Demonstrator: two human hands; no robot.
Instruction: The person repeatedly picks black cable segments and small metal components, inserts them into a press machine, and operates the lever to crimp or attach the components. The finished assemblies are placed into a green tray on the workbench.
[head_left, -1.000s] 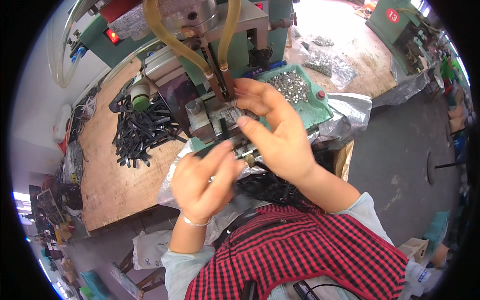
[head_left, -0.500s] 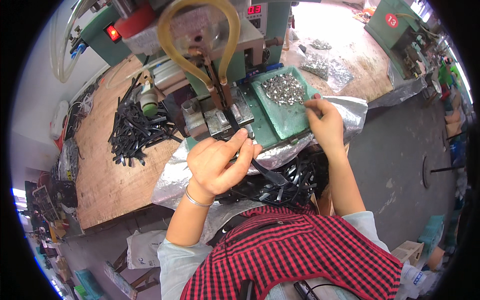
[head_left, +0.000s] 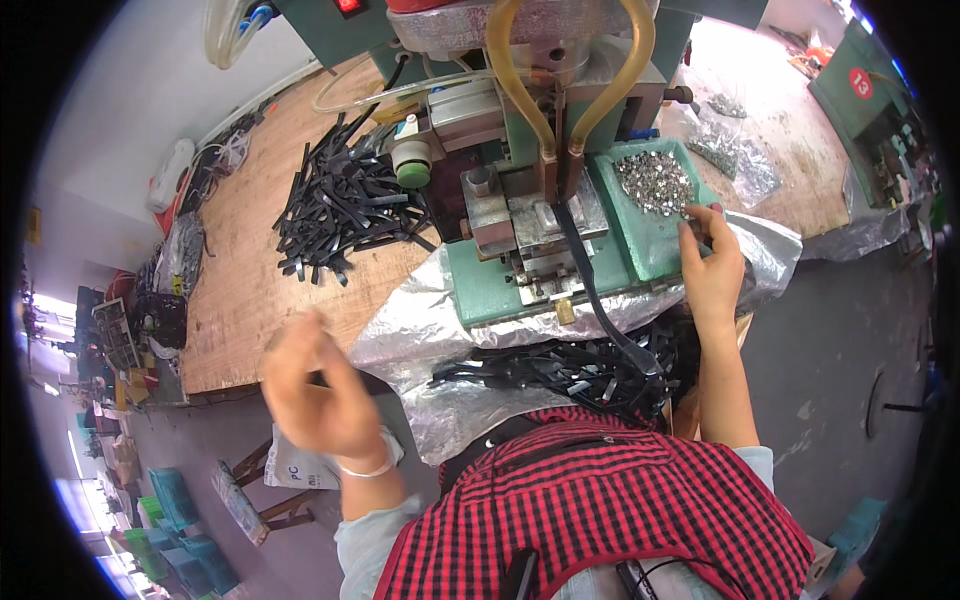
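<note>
A long black strip (head_left: 592,290) has its upper end under the copper-coloured jaws (head_left: 560,175) of a bench machine. Its wider lower end hangs over the front edge, and neither hand touches it. My left hand (head_left: 325,395), smeared by motion, is off the machine at the left, above the table's front edge. At the right rim of a green tray (head_left: 640,240), my right hand (head_left: 715,265) has thumb and forefinger close together. Whatever may be between those fingertips is too small to make out. Small shiny metal pieces (head_left: 655,182) are heaped in the tray.
Many black strips (head_left: 345,205) are piled on the wooden table (head_left: 235,325) to the left. More strips (head_left: 560,370) lie in front of me beside silver foil sheeting (head_left: 400,330). Clear bags (head_left: 745,165) of metal pieces sit behind the tray. Another green machine (head_left: 860,110) stands far right.
My left hand has let go of the black strip and moved left, away from the machine. The strip stays in the jaws. My right hand remains at the tray's right rim; the view has shifted.
</note>
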